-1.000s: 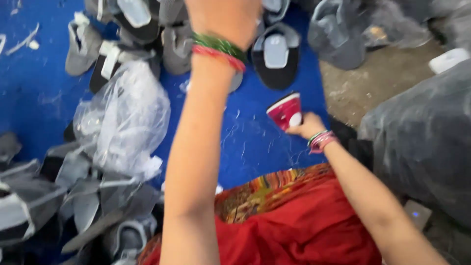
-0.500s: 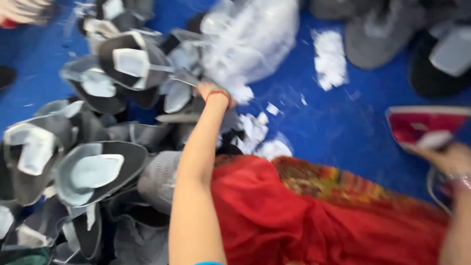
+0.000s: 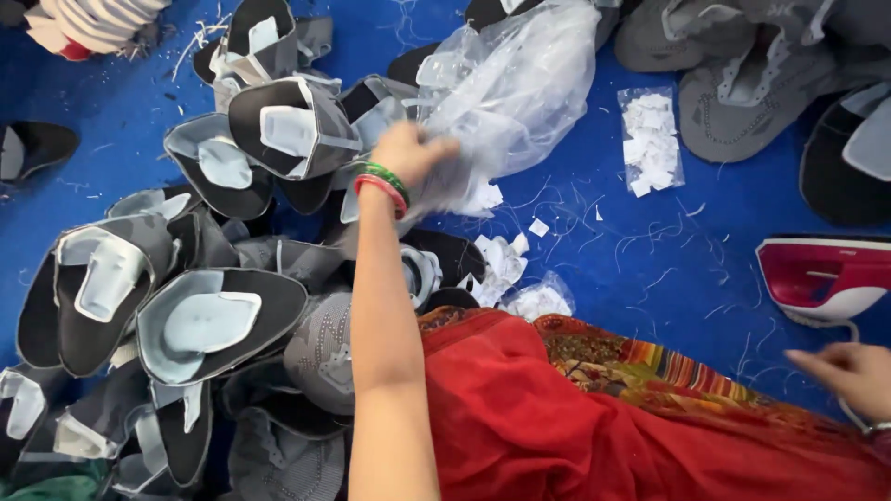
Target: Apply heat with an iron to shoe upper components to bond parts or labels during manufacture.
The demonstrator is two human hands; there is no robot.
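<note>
Clear plastic bag (image 3: 506, 93): crumpled, lying on the blue floor sheet (image 3: 668, 250) at top centre, its lower left edge against the pile of shoe uppers (image 3: 186, 278).

Left hand (image 3: 408, 153): reaches forward from the lower centre, fingers closed on the bag's lower left corner, gripping the plastic. Red and green bangles (image 3: 380, 184) sit on that wrist.

Right hand (image 3: 849, 376): at the right edge, low, palm down, fingers loosely spread, holding nothing. It is near the iron (image 3: 826, 278), just below it, not touching the body. A thin cord runs by the wrist; contact with it cannot be told.

Iron: red and white, lying on the floor sheet at right, partly cut off by the frame.

Around the bag:
- small clear packet of white cut pieces (image 3: 650, 139) just right of the bag, apart from it
- loose white scraps (image 3: 506, 260) below the bag, near the edge of the red cloth (image 3: 575, 417)
- grey and black shoe uppers with pale blue-grey patches piled at left, overlapping each other
- more grey uppers (image 3: 742, 83) at top right, well apart from the left pile
- loose threads scattered over the blue sheet

Red cloth with a patterned multicolour border (image 3: 668, 366) covers the person's lap at bottom centre and right.

Top left corner: a striped piece of cloth (image 3: 88, 23), partly out of frame.
</note>
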